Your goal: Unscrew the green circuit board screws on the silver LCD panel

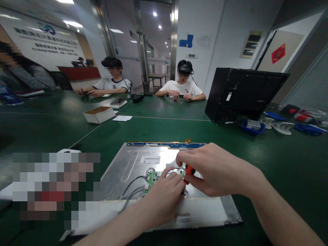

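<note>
Circuit board (pixel 152 177) under left hand (pixel 166 193), grip unclear; right hand (pixel 214 171) clamped on orange tool (pixel 190 169)

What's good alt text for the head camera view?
A right hand grips an orange-and-black tool over a metal panel, the left hand at its green circuit board. Other people sit around the green table.
</note>
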Action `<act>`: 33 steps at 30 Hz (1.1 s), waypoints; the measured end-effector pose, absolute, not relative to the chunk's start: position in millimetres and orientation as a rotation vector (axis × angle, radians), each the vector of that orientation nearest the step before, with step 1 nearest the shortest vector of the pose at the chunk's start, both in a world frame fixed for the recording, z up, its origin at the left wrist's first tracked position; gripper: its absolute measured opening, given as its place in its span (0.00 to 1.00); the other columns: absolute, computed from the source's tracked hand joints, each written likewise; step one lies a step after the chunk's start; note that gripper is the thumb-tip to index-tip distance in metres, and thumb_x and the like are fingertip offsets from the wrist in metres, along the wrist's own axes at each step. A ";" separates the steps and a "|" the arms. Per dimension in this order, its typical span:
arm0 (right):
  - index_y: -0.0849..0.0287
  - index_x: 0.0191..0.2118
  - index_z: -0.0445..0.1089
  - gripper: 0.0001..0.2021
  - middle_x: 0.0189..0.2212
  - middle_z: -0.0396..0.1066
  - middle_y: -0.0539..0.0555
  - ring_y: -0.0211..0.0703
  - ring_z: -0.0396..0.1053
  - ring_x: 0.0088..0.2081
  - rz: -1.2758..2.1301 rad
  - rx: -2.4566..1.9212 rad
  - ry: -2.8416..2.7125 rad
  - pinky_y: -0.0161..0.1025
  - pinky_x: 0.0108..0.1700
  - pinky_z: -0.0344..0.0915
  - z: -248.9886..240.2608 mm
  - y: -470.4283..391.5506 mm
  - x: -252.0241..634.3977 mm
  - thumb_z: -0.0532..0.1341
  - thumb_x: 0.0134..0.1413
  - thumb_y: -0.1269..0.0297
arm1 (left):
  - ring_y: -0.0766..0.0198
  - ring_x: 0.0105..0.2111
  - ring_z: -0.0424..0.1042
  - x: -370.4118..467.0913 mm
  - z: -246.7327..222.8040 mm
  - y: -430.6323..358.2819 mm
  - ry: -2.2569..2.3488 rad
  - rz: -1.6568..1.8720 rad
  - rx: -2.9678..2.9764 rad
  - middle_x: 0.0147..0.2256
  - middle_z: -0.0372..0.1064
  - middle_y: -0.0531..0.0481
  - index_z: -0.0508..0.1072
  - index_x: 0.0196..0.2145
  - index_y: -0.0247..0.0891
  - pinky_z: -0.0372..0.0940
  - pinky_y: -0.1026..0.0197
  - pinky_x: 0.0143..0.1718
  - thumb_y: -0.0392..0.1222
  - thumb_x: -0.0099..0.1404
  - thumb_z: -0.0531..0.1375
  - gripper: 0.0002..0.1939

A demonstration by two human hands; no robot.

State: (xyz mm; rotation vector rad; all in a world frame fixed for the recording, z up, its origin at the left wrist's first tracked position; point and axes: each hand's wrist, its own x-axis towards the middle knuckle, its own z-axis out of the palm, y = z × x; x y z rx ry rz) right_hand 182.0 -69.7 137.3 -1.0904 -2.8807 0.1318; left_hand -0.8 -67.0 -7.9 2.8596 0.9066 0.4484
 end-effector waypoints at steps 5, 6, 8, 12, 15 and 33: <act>0.56 0.41 0.63 0.06 0.35 0.74 0.52 0.41 0.69 0.31 0.145 -1.068 -2.895 0.36 0.27 0.49 138.8 -69.7 183.1 0.56 0.57 0.67 | 0.50 0.50 0.69 -1.3 -7.7 -67.0 0.892 0.402 2.873 0.46 0.71 0.43 0.68 0.46 0.38 0.49 0.42 0.60 0.35 0.64 0.56 0.13; 0.56 0.42 0.63 0.07 0.35 0.74 0.51 0.41 0.69 0.31 0.139 -1.071 -2.892 0.36 0.27 0.49 138.7 -69.7 183.3 0.56 0.57 0.67 | 0.50 0.50 0.68 -1.4 -8.2 -67.0 0.895 0.401 2.875 0.46 0.71 0.43 0.68 0.46 0.38 0.49 0.42 0.60 0.35 0.64 0.56 0.12; 0.55 0.42 0.63 0.07 0.35 0.74 0.51 0.41 0.68 0.31 0.131 -1.069 -2.888 0.36 0.27 0.48 138.3 -70.0 183.8 0.56 0.57 0.67 | 0.50 0.50 0.68 -1.4 -9.3 -66.9 0.904 0.402 2.877 0.46 0.71 0.42 0.67 0.46 0.38 0.49 0.42 0.60 0.35 0.64 0.56 0.12; 0.55 0.42 0.62 0.07 0.36 0.74 0.51 0.41 0.68 0.31 0.127 -1.052 -2.892 0.36 0.28 0.49 138.3 -71.3 184.3 0.57 0.56 0.68 | 0.50 0.50 0.68 -1.2 -9.2 -67.2 0.920 0.408 2.872 0.46 0.71 0.42 0.67 0.46 0.39 0.50 0.42 0.59 0.35 0.64 0.56 0.11; 0.55 0.41 0.62 0.08 0.36 0.74 0.51 0.41 0.69 0.32 0.143 -1.036 -2.900 0.36 0.27 0.49 138.3 -71.2 183.1 0.58 0.55 0.68 | 0.51 0.49 0.68 -0.2 -7.1 -67.7 0.930 0.422 2.863 0.45 0.71 0.43 0.68 0.45 0.38 0.51 0.43 0.59 0.35 0.65 0.56 0.11; 0.55 0.43 0.61 0.09 0.35 0.73 0.50 0.41 0.68 0.31 0.133 -1.035 -2.881 0.37 0.26 0.48 135.2 -69.0 183.3 0.57 0.56 0.68 | 0.51 0.50 0.69 -0.4 -8.3 -67.3 0.922 0.388 2.860 0.46 0.71 0.43 0.66 0.47 0.39 0.51 0.43 0.59 0.34 0.65 0.55 0.12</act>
